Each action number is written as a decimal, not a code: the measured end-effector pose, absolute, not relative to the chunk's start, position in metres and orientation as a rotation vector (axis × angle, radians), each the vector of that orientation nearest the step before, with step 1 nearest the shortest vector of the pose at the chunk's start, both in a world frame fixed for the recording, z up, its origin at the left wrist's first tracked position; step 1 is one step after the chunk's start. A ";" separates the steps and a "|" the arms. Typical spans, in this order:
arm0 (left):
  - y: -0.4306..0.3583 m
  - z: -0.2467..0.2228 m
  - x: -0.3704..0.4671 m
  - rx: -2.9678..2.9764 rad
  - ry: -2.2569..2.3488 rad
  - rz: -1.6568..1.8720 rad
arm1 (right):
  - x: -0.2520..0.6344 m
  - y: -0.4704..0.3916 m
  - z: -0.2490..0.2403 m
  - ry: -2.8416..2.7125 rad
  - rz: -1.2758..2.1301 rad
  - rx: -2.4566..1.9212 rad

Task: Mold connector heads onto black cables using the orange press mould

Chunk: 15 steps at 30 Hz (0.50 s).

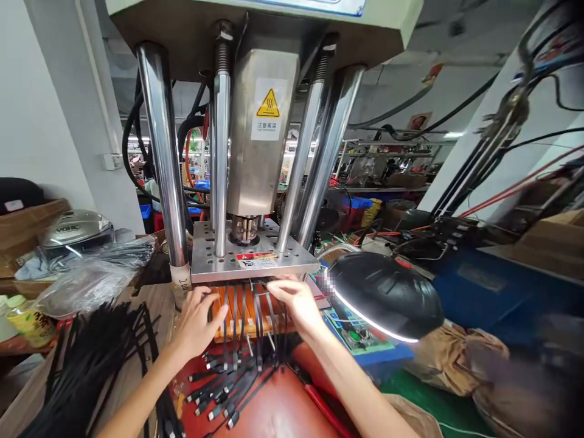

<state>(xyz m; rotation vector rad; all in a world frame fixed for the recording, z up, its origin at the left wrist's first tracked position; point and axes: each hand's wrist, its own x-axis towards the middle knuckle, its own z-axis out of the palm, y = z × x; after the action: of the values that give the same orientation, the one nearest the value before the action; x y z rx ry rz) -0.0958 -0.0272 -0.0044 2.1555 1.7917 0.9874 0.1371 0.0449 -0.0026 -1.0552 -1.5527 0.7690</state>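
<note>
An orange mould block (237, 325) lies beneath the press's metal plate (255, 267), with several flat black cables (235, 328) laid side by side across it. Their metal plugs (228, 395) spill out over the red surface in front. My left hand (198, 319) is at the block's left edge, thumb and fingers apart and bent toward the outer cable. At the back right of the block, just under the plate, my right hand (298, 301) has thumb and forefinger pinched on a black cable; the fingertips are partly hidden.
Steel columns (164, 152) flank a heater housing (264, 134) with a hot-surface label. A black lamp (387, 292) stands at right above a green board (360, 331). A pile of black cables (91, 359) lies at left. Red-handled pliers (319, 401) lie near my right forearm.
</note>
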 end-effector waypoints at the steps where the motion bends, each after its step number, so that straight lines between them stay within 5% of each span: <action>1: -0.035 -0.003 -0.087 2.128 1.679 0.976 | 0.139 0.028 0.000 -1.498 0.738 -1.057; 8: -0.083 -0.008 0.009 1.142 0.886 1.200 | 0.109 -0.046 0.018 -1.579 0.451 -0.967; 15: -0.125 -0.010 -0.074 0.993 1.162 0.828 | 0.251 -0.061 -0.019 -1.353 -0.322 -1.444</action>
<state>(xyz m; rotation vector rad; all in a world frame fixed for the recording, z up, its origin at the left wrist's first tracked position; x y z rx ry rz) -0.0735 -0.1247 -0.0105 0.9926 1.1622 0.8280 0.2505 -0.0605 -0.0190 -1.4441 -1.3528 -0.3220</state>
